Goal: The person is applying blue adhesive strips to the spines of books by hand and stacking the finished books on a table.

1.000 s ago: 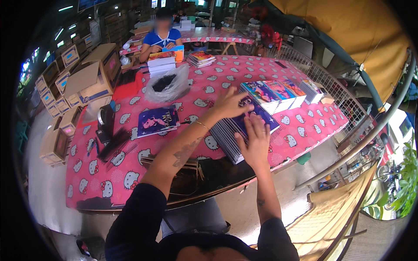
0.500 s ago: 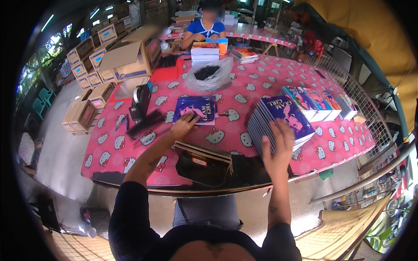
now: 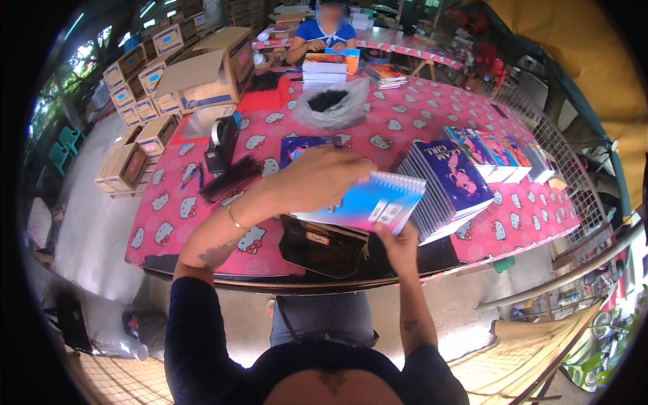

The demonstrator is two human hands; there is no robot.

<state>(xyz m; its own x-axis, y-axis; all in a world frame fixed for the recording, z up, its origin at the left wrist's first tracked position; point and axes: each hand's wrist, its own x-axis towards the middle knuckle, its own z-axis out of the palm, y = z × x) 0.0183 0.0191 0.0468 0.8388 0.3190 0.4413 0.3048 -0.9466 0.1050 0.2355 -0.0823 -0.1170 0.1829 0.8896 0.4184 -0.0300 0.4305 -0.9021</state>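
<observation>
A spiral notebook (image 3: 368,202) with a blue and pink back cover is held up, tilted, over the front of the table. At its lower right corner my right hand (image 3: 399,246) pinches the edge, thumb on the cover. My left hand (image 3: 320,177) reaches across its upper left side, fingers bent together at the coiled edge; the fingertips are partly hidden. Behind that hand lies a purple notebook (image 3: 297,147), partly covered. To the right stands a stack of purple spiral notebooks (image 3: 452,179). Below the held notebook sits a dark box-like holder (image 3: 317,250).
A black hole-punch-like tool (image 3: 220,145) and a bundle of black coils (image 3: 233,181) lie left. A plastic bag of black coils (image 3: 331,104) is farther back. More notebook stacks (image 3: 499,158) stand right. Cartons (image 3: 209,77) line the left; a person (image 3: 325,34) sits opposite.
My right hand has left the purple stack and now holds a notebook, back cover up, in front of me. My left hand has lifted off the flat purple notebook and moved right to the held one.
</observation>
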